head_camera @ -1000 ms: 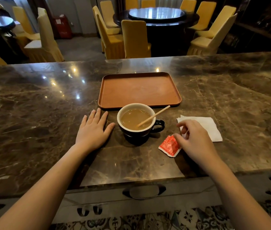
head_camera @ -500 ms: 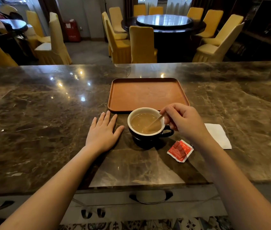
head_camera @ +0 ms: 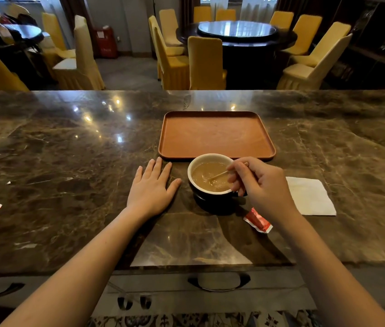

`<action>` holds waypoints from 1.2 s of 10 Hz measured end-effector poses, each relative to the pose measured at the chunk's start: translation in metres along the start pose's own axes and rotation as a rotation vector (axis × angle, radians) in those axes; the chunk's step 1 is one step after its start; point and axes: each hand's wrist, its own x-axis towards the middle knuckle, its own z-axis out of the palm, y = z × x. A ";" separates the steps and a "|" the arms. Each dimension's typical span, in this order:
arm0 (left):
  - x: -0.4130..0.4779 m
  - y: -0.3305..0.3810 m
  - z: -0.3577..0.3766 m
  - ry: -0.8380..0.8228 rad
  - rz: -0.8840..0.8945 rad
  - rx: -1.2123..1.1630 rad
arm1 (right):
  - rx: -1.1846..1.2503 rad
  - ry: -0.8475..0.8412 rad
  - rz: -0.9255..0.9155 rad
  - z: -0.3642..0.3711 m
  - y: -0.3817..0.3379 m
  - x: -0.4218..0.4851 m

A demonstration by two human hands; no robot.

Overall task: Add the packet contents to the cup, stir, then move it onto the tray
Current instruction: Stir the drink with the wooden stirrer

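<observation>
Stirring stage, by the look of it. The right hand (head_camera: 263, 185) pinches a thin wooden stir stick (head_camera: 219, 173) between thumb and fingertips, the other fingers curled in loosely, and the stick angles down into the light brown drink. Holding it high near the top end keeps the fingers out of the liquid while the tip can sweep around the bottom.

The cup (head_camera: 210, 182), dark outside and white inside, sits on the marble counter (head_camera: 68, 161) just in front of the near edge of the brown tray (head_camera: 217, 135), so the later move onto it should be a short lift. Its handle is hidden under the right hand.

The left hand (head_camera: 152, 185) lies flat and relaxed on the counter just beside the cup, fingers spread, gripping nothing. My guess is it's parked there to steady the cup if it slides.

The red packet (head_camera: 257, 220) lies near the right wrist, apparently emptied and dropped out of the way. A white napkin (head_camera: 309, 197) sits to the right, handy for drips.
</observation>
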 end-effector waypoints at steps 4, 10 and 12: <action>0.002 -0.001 0.002 -0.005 0.002 -0.003 | -0.274 0.140 -0.101 -0.005 -0.007 0.012; 0.001 -0.001 0.003 0.010 0.012 -0.009 | -0.385 0.124 -0.117 -0.017 -0.016 0.016; 0.001 -0.002 0.003 0.010 0.012 -0.012 | -0.297 0.121 -0.131 0.006 -0.008 0.011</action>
